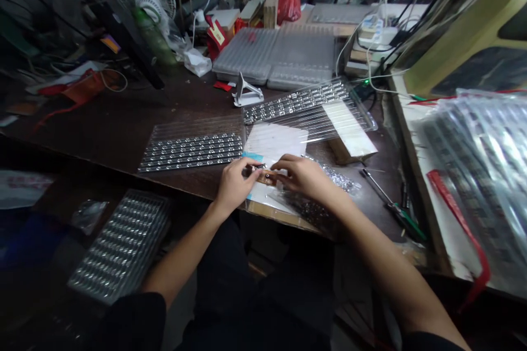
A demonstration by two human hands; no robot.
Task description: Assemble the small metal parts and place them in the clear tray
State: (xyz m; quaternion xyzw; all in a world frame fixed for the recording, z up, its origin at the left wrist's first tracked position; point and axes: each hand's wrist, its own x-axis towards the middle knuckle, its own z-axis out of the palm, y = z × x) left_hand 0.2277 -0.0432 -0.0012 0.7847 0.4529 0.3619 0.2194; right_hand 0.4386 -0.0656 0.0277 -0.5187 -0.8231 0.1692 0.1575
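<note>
- A white bag (24, 184) bears red lettering, too blurred to read.
- A white fan (146, 3) stands beyond the table (189, 100).
- A red packet (211, 50) carries a pale label (218, 32), its print illegibly small.
- The left hand (234, 184) pinches a small brown piece (267, 177) over a white sheet (276, 140).
- The right hand (304, 175) bends its fingers at the piece's other end; its grip cannot be told.
- A clear bag (343, 178) of shiny bits crowds the right wrist; a screwdriver (397, 211) lies beyond.

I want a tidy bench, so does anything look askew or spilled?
The right slotted tray sits askew, out of line with the left one, a white block overlapping it. Small shiny parts lie beside the right hand; spilled or bagged, I can't tell.
</note>
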